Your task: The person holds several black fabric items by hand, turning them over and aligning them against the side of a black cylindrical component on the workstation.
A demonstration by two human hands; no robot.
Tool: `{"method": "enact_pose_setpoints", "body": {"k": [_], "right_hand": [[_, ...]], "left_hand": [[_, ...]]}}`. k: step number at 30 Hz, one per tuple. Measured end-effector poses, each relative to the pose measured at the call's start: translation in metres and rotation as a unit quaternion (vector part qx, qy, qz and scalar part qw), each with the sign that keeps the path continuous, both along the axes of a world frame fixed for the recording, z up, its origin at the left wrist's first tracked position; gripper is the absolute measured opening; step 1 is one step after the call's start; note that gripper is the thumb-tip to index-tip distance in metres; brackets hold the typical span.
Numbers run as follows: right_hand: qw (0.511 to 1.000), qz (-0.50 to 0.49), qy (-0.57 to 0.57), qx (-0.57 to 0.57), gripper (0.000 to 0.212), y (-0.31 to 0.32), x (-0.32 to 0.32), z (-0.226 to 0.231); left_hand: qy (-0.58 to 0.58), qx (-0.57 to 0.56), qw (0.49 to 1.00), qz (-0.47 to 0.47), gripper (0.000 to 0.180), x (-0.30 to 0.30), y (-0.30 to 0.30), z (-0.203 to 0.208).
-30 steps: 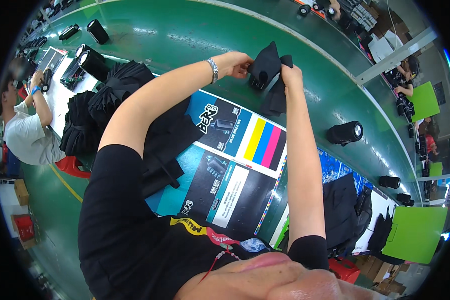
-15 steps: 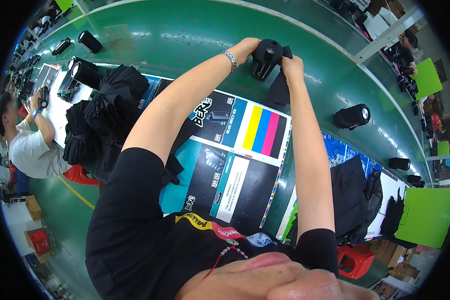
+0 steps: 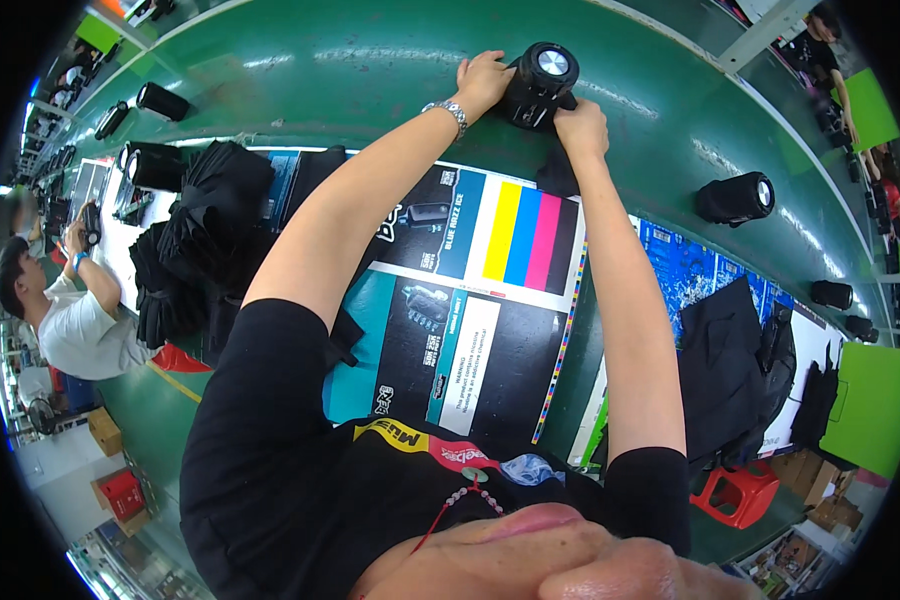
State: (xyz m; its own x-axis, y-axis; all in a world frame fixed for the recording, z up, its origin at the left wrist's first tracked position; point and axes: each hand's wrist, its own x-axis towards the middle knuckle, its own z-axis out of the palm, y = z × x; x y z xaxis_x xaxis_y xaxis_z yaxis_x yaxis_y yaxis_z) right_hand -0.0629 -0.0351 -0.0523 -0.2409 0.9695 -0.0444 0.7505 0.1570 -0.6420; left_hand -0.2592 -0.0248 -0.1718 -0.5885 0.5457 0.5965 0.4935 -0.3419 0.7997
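A black cylindrical speaker (image 3: 532, 100) with a shiny round silver end stands tilted over the green bench at the far middle. My left hand (image 3: 483, 82), with a metal bracelet at the wrist, is at its left side, thumb side against it and a finger lifted away. On the lower right, my right hand (image 3: 582, 128) is closed against the speaker's base, its fingertips partly hidden. Black cloth (image 3: 558, 172) hangs below the speaker beside my right hand; how far it reaches round the speaker cannot be made out.
Printed sheets (image 3: 440, 330) cover the near bench. A heap of black cloth bags (image 3: 215, 200) lies left, more black cloth (image 3: 720, 360) right. Another speaker (image 3: 735, 199) lies on the green belt (image 3: 650, 130). A co-worker (image 3: 70, 310) sits left; a red stool (image 3: 735, 497) is at lower right.
The speaker has turned, so its silver end now shows. Both hands have shifted slightly with it, and the black cloth by my right hand hangs less spread out.
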Motion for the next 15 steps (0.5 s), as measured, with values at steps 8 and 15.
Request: {"method": "enact_pose_setpoints", "body": {"k": [8, 15], "right_hand": [[0.987, 0.022, 0.162, 0.001, 0.030, 0.002, 0.021, -0.026], [0.779, 0.101, 0.552, -0.279, 0.044, -0.081, 0.045, 0.031]], "left_hand": [[-0.310, -0.138, 0.922, -0.188, 0.069, 0.080, -0.056, 0.133], [-0.610, 0.093, 0.661, -0.428, 0.059, 0.071, -0.095, 0.165]]}}
